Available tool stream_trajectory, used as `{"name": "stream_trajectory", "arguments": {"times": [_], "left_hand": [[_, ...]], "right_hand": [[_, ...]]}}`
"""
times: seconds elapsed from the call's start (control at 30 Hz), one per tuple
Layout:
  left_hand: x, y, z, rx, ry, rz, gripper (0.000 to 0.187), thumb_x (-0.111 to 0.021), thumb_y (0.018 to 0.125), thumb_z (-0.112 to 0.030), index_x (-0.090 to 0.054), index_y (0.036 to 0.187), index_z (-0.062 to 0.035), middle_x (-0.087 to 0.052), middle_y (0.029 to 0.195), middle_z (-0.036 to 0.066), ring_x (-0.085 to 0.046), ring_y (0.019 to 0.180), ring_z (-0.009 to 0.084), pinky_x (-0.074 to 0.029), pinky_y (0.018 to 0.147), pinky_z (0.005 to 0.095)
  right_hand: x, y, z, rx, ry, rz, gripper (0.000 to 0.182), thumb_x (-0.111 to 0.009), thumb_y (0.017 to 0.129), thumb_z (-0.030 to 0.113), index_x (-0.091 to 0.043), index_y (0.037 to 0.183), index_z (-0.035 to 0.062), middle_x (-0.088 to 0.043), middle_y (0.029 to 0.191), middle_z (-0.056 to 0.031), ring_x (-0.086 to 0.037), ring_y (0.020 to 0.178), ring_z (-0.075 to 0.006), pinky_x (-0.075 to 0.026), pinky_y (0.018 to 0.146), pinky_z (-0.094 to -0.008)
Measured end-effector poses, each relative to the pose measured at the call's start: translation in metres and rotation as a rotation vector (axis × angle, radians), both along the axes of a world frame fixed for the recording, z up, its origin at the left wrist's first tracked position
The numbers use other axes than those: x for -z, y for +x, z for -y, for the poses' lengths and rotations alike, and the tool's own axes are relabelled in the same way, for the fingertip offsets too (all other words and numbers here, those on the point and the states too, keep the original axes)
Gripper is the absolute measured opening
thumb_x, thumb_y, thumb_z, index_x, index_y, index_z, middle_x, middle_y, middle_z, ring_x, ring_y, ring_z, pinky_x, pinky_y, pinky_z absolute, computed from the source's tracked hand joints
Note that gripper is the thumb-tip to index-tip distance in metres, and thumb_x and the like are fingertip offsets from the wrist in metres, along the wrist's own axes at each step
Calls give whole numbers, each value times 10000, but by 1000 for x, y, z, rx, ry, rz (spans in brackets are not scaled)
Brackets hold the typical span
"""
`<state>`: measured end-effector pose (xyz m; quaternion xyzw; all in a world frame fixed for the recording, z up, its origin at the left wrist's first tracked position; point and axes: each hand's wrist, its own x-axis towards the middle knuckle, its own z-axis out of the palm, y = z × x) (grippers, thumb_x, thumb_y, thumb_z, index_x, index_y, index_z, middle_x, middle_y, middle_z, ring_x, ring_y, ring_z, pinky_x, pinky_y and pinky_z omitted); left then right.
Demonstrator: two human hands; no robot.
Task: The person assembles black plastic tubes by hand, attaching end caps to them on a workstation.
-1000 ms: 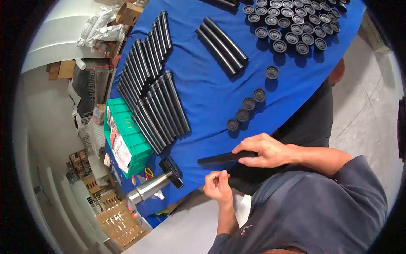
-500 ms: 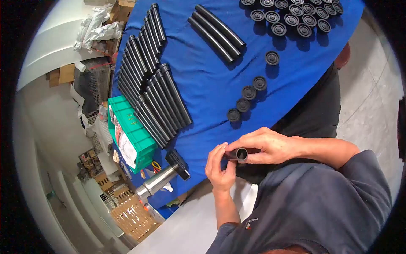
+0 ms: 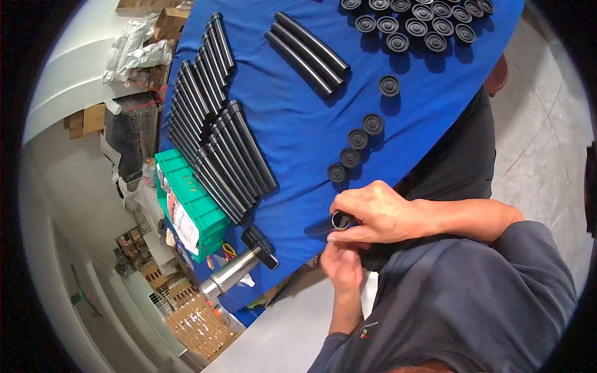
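Note:
My right hand (image 3: 379,211) is closed around a black tube (image 3: 341,221), whose round open end points up towards me. Most of the tube is hidden by the hand. Just below, my left hand (image 3: 343,264) is blurred, its fingers partly covered by the right hand; what they hold, if anything, is hidden. Nearest to the hands on the blue cloth (image 3: 298,205) is a short row of black ribbed round caps (image 3: 350,157). Another cap (image 3: 389,86) stands apart, beyond the row.
Several capped black tubes (image 3: 239,155) lie in rows at left, and three tubes (image 3: 308,53) at the top. Many caps (image 3: 415,27) cluster at top right. A green crate (image 3: 208,221) and a black-headed mallet-like tool with a metal cylinder (image 3: 233,273) sit near the left edge.
My left hand has come off the tube's open end and moved down, under the right hand. The right hand with the tube has shifted slightly left. The whole view has shifted a little.

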<state>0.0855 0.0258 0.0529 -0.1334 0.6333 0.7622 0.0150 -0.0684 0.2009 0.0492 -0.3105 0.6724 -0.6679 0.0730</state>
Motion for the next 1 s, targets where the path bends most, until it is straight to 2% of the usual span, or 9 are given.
{"name": "stream_trajectory", "arguments": {"times": [0.07, 0.1, 0.2, 0.33, 0.4, 0.53, 0.67, 0.87, 1.0], "left_hand": [[-4, -31, -26, -125, 624, 152, 592, -769, 888, -439, -604, 1351, -109, -570, 1418, 89, -508, 1336, 265, -383, 1135, 501], [1, -33, -26, -177, 704, 175, 669, -763, 851, -532, -578, 1401, -199, -470, 1531, 6, -394, 1440, 216, -283, 1205, 513], [4, -43, -28, -117, 921, 70, 581, -723, 908, -484, -587, 1392, -192, -491, 1512, 26, -407, 1433, 232, -292, 1204, 505], [22, -48, -11, -73, 1058, -38, 403, -596, 1025, -321, -598, 1375, -121, -496, 1522, 138, -385, 1455, 351, -323, 1179, 575], [18, -52, -3, -187, 1072, -109, 317, -591, 1032, -274, -595, 1313, -127, -503, 1484, 189, -407, 1427, 430, -448, 1105, 617], [20, -55, 9, -263, 1025, -142, 315, -592, 1033, -261, -580, 1295, -87, -607, 1351, 179, -523, 1336, 413, -516, 1050, 593], [15, -61, 2, -284, 1083, -143, 304, -606, 1025, -249, -583, 1278, -82, -650, 1283, 169, -593, 1262, 394, -558, 1009, 571], [14, -57, -5, -328, 960, -172, 348, -690, 959, -127, -577, 1285, -76, -633, 1312, 154, -594, 1264, 348, -575, 1010, 515], [5, -54, -4, -341, 1038, -201, 335, -652, 985, -144, -567, 1294, -45, -616, 1340, 132, -564, 1311, 327, -564, 1036, 512]], "right_hand": [[-2, 0, -2, 22, 40, -38, 417, -762, 860, 411, -572, 920, 45, -639, 739, -147, -671, 678, -357, -511, 555, -451], [-5, -1, -4, 1, 61, -40, 422, -762, 858, 420, -574, 934, 50, -639, 749, -143, -676, 685, -346, -512, 552, -450], [-13, 0, -13, -63, 163, -119, 445, -762, 848, 443, -585, 989, 59, -641, 788, -128, -687, 706, -317, -516, 543, -442], [-15, -9, -45, 15, 352, -321, 502, -764, 828, 409, -613, 1145, 50, -637, 866, -97, -684, 737, -299, -518, 535, -429], [-34, -32, -77, 149, 460, -351, 450, -757, 840, 316, -616, 1179, 57, -635, 872, -92, -676, 733, -304, -525, 541, -429], [-22, -85, -105, 491, 744, -574, 534, -659, 797, 20, -588, 1321, 88, -583, 1110, -159, -657, 933, -322, -578, 660, -424], [2, -107, -105, 344, 944, -468, 602, -617, 812, 25, -540, 1403, 105, -553, 1159, -161, -634, 1011, -345, -589, 746, -423], [19, -108, -108, 431, 765, -425, 322, -629, 830, 26, -557, 1143, 59, -571, 1000, -153, -617, 971, -367, -546, 749, -442], [-8, -81, -107, 332, 250, 83, 409, -755, 776, 12, -567, 1138, 39, -611, 997, -88, -638, 876, -207, -526, 760, -329]]}}
